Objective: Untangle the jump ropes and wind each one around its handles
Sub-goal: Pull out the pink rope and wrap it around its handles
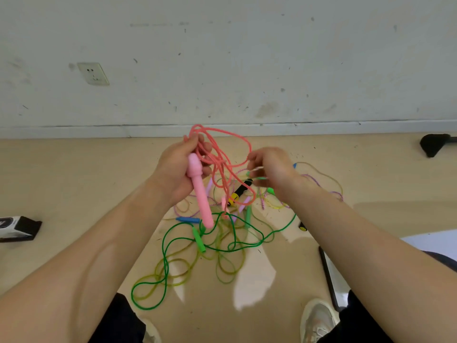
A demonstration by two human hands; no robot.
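Head view: left hand point(176, 169) grips pink handle point(200, 194) near its top, the handle hanging below the fist, pink rope point(223, 154) loops bunched in the same fingers. Right of handle, right hand point(273, 169) pinches a pink rope strand. Below handle, green rope point(222, 246) lies tangled on floor point(74, 184).

A white wall socket point(93, 73) sits on the scuffed pale wall point(247, 58). A black-and-white cardboard box point(18, 228) lies on the beige floor point(74, 174); far right, a black object point(435, 144), possibly a chair foot.
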